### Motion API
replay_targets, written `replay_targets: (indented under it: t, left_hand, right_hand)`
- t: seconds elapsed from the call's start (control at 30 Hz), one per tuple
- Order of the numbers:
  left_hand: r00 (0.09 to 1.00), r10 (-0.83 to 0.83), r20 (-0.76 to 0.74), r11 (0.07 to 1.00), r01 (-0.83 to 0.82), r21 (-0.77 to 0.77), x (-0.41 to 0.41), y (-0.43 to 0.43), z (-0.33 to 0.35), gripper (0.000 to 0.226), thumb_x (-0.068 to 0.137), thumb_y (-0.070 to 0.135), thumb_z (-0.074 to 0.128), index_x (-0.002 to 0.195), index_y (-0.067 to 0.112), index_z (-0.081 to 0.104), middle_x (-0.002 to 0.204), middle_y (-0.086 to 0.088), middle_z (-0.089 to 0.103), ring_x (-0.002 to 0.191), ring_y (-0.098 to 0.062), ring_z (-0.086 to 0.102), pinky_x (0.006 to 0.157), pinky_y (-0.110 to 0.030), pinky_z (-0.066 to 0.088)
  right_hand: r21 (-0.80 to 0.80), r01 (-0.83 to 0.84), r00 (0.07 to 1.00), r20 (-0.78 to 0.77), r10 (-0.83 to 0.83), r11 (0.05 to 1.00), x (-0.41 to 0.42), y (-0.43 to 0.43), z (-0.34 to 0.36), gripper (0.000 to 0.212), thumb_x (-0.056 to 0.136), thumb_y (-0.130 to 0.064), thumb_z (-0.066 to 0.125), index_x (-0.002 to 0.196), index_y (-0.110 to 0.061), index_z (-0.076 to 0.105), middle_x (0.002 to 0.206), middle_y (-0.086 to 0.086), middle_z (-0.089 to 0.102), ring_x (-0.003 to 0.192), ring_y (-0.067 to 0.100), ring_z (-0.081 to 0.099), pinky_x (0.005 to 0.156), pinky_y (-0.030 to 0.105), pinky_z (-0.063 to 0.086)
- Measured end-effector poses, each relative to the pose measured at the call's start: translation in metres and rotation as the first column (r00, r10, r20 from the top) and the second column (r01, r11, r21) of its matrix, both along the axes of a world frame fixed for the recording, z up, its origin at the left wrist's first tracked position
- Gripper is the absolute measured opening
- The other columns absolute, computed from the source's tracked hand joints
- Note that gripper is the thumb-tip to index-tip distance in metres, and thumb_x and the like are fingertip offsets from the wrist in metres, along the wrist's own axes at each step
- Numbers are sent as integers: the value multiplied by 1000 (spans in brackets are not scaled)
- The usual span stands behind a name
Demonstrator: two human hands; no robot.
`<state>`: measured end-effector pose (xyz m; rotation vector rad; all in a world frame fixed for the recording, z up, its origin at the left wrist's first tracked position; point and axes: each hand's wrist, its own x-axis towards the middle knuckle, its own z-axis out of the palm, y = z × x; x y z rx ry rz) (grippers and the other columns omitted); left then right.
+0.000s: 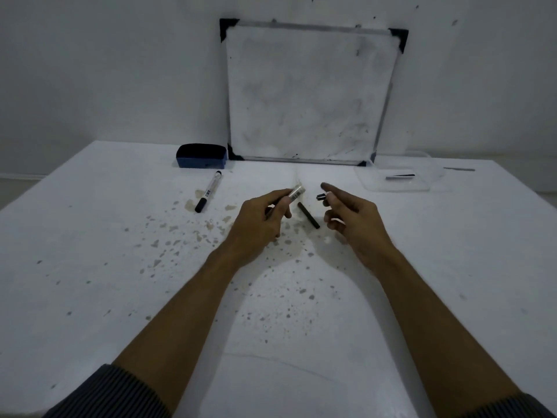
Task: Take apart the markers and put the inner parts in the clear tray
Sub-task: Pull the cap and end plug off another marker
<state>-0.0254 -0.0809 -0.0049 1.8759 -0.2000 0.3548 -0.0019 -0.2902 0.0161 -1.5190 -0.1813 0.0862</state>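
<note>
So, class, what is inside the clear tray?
The tray holds one thin part, dark and white. Nothing covers it, but blur hides what it is.

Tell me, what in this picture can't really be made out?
- Head view: the marker barrel in the left hand; its lower end is hidden by the fingers.
- The small dark piece at the right hand: too small to identify.
- Contents of the clear tray: far and faint.
- Label on the whole marker: too small to read.

Left hand (259, 218) clenched, right hand (351, 212) pinching, index extended.
</note>
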Motion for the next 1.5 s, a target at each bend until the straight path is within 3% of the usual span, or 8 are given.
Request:
replay_targets:
  t: [0.2,0.3,0.53,0.7,0.87,1.0,1.17,1.5]
  left_hand:
    - [1000,-6,25,994,3,111,-4,-4,1,32,101,32,62,131,25,68,89,9,73,61,-2,62,57,-16,50]
    - [995,-68,-71,994,74,78,-3,-2,3,30,98,33,67,128,34,71,94,5,76,65,-5,60,58,-20,50]
    - [983,-138,-118,990,135,-33,-3,-2,5,29,97,26,69,126,32,73,91,-3,78,61,-21,58,56,-34,52]
    - [991,-81,-103,996,84,26,0,-3,2,31,98,29,68,128,32,71,89,3,78,59,-15,62,55,-24,52]
    - [989,-89,-122,996,87,-24,0,-4,1,28,101,26,62,127,27,72,82,-2,72,57,-22,56,53,-28,50]
    - [975,-179,-131,984,175,-46,-2,-2,3,23,105,25,56,95,31,76,65,4,62,52,-18,48,48,-33,42]
    - [970,-199,-141,980,193,-54,-2,0,2,27,102,31,59,125,28,72,72,-2,61,57,-17,45,51,-31,40]
    - [966,-218,-140,976,214,-43,0,4,1,29,103,30,59,128,20,72,74,-7,59,58,-21,42,50,-31,37]
  right_hand:
    - [235,34,989,-147,1,971,14,0,-7,23,96,-15,68,117,-8,73,93,6,69,67,16,58,65,28,46]
    - [264,57,983,-184,-8,963,20,-3,-8,20,94,-12,69,111,-2,75,86,8,70,67,15,60,67,26,52]
    - [145,5,994,-113,11,989,19,1,-14,17,93,-16,73,107,-10,79,89,5,74,69,15,62,69,30,49]
    - [-71,45,993,115,-36,996,13,5,-14,20,94,-21,73,112,-15,76,80,-1,74,61,8,63,55,21,48]
    - [-150,82,975,219,-48,985,13,6,-11,19,97,-22,69,111,-14,77,78,-3,75,64,10,65,65,24,56]
    - [-174,20,978,208,17,984,12,2,-9,20,97,-27,68,107,-12,76,78,7,73,66,15,64,70,36,57]
    - [-182,7,968,248,39,983,7,1,-8,19,98,-23,67,107,-8,75,82,6,76,68,12,68,70,26,59]
    - [-171,-33,965,251,76,985,8,3,-10,18,97,-17,68,109,-5,75,89,6,79,78,10,75,74,18,56]
